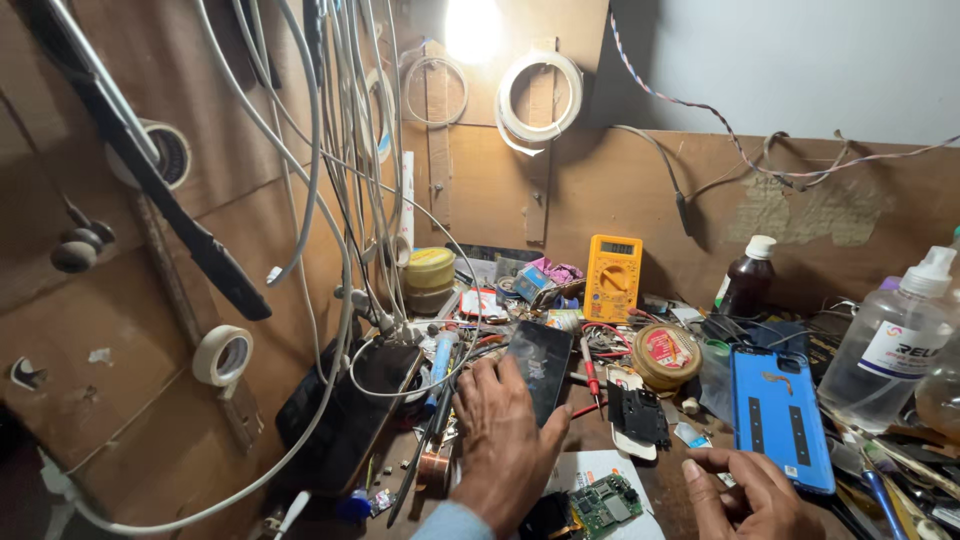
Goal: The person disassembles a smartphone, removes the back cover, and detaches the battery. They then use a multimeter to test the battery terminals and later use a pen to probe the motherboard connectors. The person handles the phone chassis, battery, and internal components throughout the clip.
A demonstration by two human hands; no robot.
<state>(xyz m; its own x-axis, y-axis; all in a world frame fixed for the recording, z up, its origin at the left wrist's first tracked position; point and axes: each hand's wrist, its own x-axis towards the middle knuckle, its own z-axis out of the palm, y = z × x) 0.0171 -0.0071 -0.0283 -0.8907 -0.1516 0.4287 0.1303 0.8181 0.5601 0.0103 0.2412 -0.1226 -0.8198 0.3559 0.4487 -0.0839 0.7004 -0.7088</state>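
Phone repair, mid-way by the look of it. Left hand (505,435): fingers wrapped round the edge of a dark glossy phone (540,368), tilted up off the counter (660,480). Right hand (745,495): loosely curled, holding nothing, just beside a blue plastic back cover (778,415) lying flat, already off. Green circuit board (605,503): bare, near the left wrist. Yellow multimeter (613,277): upright at the back wall. Clear pump bottle (890,340): far right.
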